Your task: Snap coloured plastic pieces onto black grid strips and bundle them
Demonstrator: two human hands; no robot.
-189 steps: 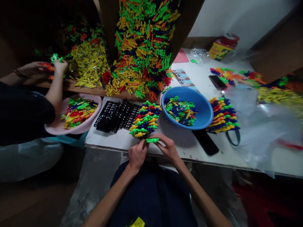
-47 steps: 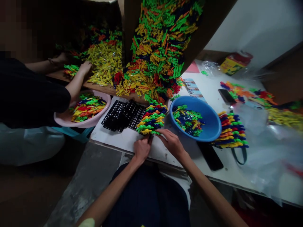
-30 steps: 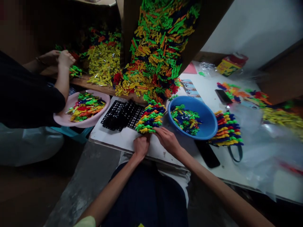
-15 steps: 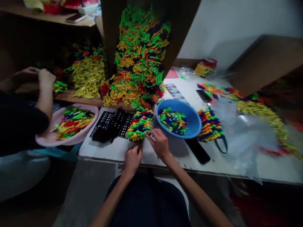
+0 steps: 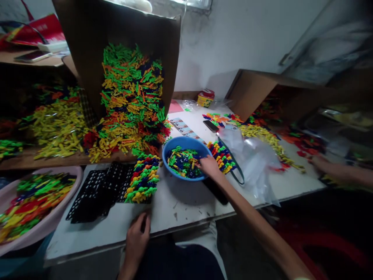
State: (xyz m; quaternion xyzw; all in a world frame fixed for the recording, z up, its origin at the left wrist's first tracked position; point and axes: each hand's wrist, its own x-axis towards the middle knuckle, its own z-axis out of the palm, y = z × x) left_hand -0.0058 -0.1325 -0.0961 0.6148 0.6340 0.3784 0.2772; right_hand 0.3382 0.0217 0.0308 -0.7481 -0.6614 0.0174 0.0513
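My right hand (image 5: pixel 208 165) reaches into the blue bowl (image 5: pixel 186 139), its fingers bunched down among the green, blue and yellow plastic pieces (image 5: pixel 182 161) inside. My left hand (image 5: pixel 136 238) rests at the table's front edge with its fingers curled; whether they hold anything is hidden. Just beyond it lies a black grid tray packed with coloured pieces (image 5: pixel 142 179), apart from both hands. Empty black grid trays (image 5: pixel 93 194) lie to its left.
A tipped cardboard box (image 5: pixel 116 27) spills coloured pieces (image 5: pixel 131 105) behind the trays. A pink basin (image 5: pixel 51 223) of pieces sits at the left. Right of the bowl are a second filled tray (image 5: pixel 223 155), a black phone (image 5: pixel 217 190) and a clear bag (image 5: pixel 256 155). Another person's hand (image 5: pixel 322 163) is at far right.
My right hand left the filled tray and went into the blue bowl. My left hand drew back to the table edge. The view swung right, and the person at left is out of sight.
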